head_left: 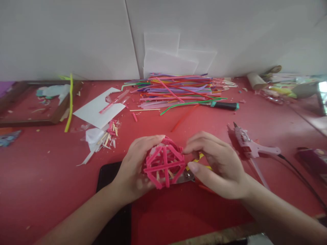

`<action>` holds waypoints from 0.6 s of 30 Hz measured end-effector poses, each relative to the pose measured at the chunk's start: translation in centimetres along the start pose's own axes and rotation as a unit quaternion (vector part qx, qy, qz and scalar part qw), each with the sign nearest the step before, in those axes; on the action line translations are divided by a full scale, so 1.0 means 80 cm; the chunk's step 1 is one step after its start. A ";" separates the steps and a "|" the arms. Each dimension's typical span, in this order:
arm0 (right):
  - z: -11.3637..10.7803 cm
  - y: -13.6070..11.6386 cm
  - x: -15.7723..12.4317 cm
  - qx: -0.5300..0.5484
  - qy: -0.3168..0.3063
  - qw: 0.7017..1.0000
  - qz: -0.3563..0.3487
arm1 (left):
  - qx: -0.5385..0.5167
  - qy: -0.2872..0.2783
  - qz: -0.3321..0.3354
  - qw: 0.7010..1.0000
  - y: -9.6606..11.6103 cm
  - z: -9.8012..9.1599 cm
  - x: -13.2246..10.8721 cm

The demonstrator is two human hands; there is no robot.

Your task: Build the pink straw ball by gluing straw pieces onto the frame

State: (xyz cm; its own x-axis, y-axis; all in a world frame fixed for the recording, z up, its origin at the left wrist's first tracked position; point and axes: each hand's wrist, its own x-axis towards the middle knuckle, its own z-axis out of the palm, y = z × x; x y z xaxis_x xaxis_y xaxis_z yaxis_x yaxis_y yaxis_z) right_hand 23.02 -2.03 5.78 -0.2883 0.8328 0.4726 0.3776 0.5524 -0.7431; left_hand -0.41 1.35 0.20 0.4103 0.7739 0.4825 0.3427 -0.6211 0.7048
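Pink lattice ball (pixel 166 166), left hand (pixel 130 166) fingers gripping it, right hand (pixel 221 166) fingers parted just beside, over tabletop (pixel 158 217) near front edge

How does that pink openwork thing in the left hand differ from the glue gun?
The pink frame is held up in the left hand; the glue gun rests on the red table. The pink frame is rounded and see-through, with crossing strips; the glue gun is pistol-shaped, with a dark nozzle. The pink frame is vivid, while the glue gun is paler. Both are pinkish.
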 end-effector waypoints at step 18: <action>0.006 0.002 -0.006 0.128 -0.070 0.975 0.169 | 0.063 -0.020 0.122 0.990 0.005 -0.003 0.007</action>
State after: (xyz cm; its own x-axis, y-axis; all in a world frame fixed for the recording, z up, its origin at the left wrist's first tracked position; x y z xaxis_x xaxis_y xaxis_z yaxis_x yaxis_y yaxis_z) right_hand 22.76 -2.35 5.24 -0.3093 0.9429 0.1234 0.2444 0.2043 -0.9479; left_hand -0.21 1.58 0.90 0.5268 0.5947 0.6073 0.3301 -0.8015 0.4986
